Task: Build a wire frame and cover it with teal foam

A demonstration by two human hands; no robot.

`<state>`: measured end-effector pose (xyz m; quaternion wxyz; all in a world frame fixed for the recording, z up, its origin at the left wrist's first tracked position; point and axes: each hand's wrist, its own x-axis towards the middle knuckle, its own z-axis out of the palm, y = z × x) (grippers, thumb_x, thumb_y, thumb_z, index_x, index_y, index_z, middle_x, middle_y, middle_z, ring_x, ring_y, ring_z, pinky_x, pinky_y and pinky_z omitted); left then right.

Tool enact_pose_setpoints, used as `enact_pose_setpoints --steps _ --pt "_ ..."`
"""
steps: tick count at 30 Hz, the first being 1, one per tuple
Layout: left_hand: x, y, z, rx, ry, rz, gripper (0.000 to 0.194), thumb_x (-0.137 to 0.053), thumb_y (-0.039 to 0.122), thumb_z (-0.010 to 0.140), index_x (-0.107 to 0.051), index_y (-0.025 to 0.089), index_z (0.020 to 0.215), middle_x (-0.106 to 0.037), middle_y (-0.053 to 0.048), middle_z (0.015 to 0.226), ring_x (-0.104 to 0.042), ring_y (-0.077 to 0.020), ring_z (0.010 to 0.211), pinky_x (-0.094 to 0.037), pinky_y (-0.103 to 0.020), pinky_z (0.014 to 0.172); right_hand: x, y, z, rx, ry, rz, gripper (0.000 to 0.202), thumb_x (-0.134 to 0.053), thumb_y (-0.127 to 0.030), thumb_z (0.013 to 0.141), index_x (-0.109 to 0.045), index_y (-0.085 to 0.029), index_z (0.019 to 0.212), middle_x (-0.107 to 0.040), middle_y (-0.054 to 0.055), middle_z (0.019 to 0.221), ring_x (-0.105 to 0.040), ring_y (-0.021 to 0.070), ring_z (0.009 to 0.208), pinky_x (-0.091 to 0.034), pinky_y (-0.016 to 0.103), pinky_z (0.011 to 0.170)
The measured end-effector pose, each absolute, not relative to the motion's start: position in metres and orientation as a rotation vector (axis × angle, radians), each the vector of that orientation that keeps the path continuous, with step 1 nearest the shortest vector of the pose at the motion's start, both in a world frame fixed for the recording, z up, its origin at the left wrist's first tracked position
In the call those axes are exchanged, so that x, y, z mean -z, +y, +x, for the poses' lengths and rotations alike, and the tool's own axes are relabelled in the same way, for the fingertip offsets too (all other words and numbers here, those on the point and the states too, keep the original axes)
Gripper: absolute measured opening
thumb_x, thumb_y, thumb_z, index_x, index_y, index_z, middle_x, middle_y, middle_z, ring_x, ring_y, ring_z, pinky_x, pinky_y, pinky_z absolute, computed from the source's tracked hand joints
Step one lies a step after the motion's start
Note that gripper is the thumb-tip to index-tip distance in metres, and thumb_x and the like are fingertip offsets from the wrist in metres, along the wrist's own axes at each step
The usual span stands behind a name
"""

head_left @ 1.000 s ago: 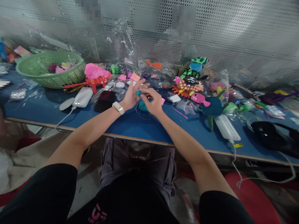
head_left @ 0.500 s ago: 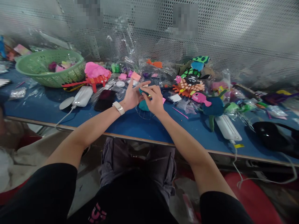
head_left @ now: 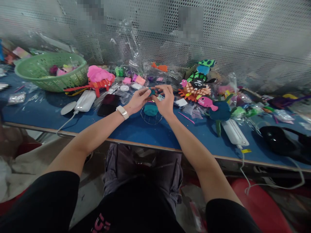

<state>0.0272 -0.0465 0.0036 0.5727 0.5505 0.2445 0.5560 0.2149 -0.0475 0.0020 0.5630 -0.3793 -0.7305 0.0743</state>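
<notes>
Between my fingertips is a small piece of teal modelling clay [head_left: 152,92]. My left hand [head_left: 139,101], with a pale band at the wrist, pinches its left side between thumb and fingers. From the other side my right hand [head_left: 166,101] grips it, fingers curled over. Just below, on the blue table, lies a round wire frame [head_left: 152,123] with a larger teal clay mass [head_left: 150,110] in it. Small light-coloured bits behind my right fingers are too blurred to name.
Left stands a green basket [head_left: 48,84], near a pink-and-red clay figure [head_left: 100,77], a white power bank [head_left: 85,101] and a dark phone [head_left: 108,104]. Right are clay sea creatures [head_left: 198,85], a purple stick [head_left: 186,117], another power bank [head_left: 235,132] and a black strapped object [head_left: 277,139].
My left hand, spread half a second ago with the teal clay at its palm, now has its fingers closed on the piece. My right hand has shifted slightly right, uncovering more of the wire frame.
</notes>
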Motion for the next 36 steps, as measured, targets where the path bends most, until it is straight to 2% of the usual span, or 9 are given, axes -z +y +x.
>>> enact_pose_setpoints --steps 4,7,12,14,17,23,26,31,36 --pt "-0.003 -0.042 0.023 -1.391 0.651 1.315 0.063 -0.108 0.072 0.077 -0.086 0.022 0.109 -0.091 -0.009 0.109 -0.088 -0.0243 0.109 -0.072 -0.042 0.105 0.002 -0.046 0.214 -0.329 -1.729 -0.844 0.042 -0.079 -0.047 0.100 -0.075 -0.031 0.139 -0.081 0.011 0.129 -0.079 0.0311 0.115 -0.073 0.053 0.101" --pt "-0.003 -0.039 0.019 -1.419 0.710 1.337 0.063 -0.110 0.071 0.072 -0.085 0.022 0.103 -0.089 -0.006 0.102 -0.087 -0.0215 0.096 -0.073 -0.040 0.097 0.005 -0.048 0.212 -0.352 -1.789 -0.834 0.050 -0.077 -0.039 0.099 -0.074 -0.030 0.148 -0.081 0.012 0.133 -0.080 0.0314 0.115 -0.074 0.053 0.100" --pt "-0.003 -0.037 0.017 -1.432 0.750 1.430 0.053 -0.109 0.062 0.080 -0.076 0.021 0.082 -0.080 -0.002 0.083 -0.079 -0.0171 0.077 -0.071 -0.036 0.078 0.003 -0.052 0.210 -0.214 -1.959 -0.815 0.071 -0.080 -0.022 0.097 -0.070 -0.038 0.165 -0.069 0.010 0.160 -0.076 0.0343 0.133 -0.070 0.062 0.118" --pt "-0.003 -0.038 0.018 -1.409 0.773 1.492 0.048 -0.109 0.057 0.081 -0.078 0.021 0.083 -0.082 -0.003 0.085 -0.078 -0.0174 0.080 -0.069 -0.034 0.078 0.000 -0.052 0.212 -0.170 -2.034 -0.800 0.071 -0.079 -0.014 0.098 -0.073 -0.042 0.163 -0.068 0.008 0.167 -0.072 0.0358 0.144 -0.066 0.064 0.125" --pt "-0.001 -0.039 0.021 -1.374 0.788 1.559 0.042 -0.106 0.056 0.082 -0.087 0.021 0.096 -0.088 -0.005 0.100 -0.078 -0.0192 0.092 -0.067 -0.034 0.084 -0.005 -0.051 0.215 -0.127 -2.096 -0.808 0.064 -0.081 -0.010 0.099 -0.080 -0.042 0.154 -0.077 0.005 0.159 -0.071 0.0378 0.147 -0.061 0.069 0.131" --pt "0.001 -0.040 0.019 -1.311 0.694 1.562 0.061 -0.100 0.080 0.082 -0.089 0.022 0.098 -0.084 -0.007 0.091 -0.075 -0.0184 0.080 -0.067 -0.036 0.079 -0.009 -0.046 0.224 -0.088 -2.018 -0.777 0.033 -0.088 -0.029 0.104 -0.088 -0.037 0.136 -0.087 0.006 0.136 -0.076 0.0371 0.133 -0.061 0.068 0.125" --pt "-0.001 -0.042 0.017 -1.254 0.692 1.525 0.070 -0.088 0.093 0.087 -0.086 0.023 0.098 -0.082 -0.009 0.084 -0.080 -0.0234 0.079 -0.069 -0.043 0.083 -0.008 -0.043 0.226 -0.075 -1.953 -0.773 0.018 -0.086 -0.041 0.108 -0.090 -0.035 0.125 -0.088 0.006 0.123 -0.077 0.0356 0.122 -0.063 0.064 0.117" --pt "0.000 -0.042 0.018 -1.133 0.597 1.401 0.070 -0.077 0.095 0.095 -0.083 0.026 0.098 -0.087 -0.014 0.095 -0.089 -0.0351 0.099 -0.073 -0.055 0.096 -0.010 -0.044 0.227 -0.132 -1.840 -0.780 0.020 -0.087 -0.052 0.108 -0.091 -0.033 0.110 -0.084 0.006 0.103 -0.076 0.0328 0.108 -0.064 0.057 0.107" --pt "0.000 -0.043 0.021 -1.016 0.534 1.336 0.067 -0.077 0.092 0.098 -0.081 0.025 0.098 -0.088 -0.016 0.098 -0.089 -0.0391 0.111 -0.074 -0.059 0.103 -0.008 -0.045 0.224 -0.163 -1.757 -0.777 0.028 -0.084 -0.060 0.108 -0.089 -0.033 0.103 -0.084 0.005 0.100 -0.077 0.0304 0.107 -0.065 0.055 0.107"
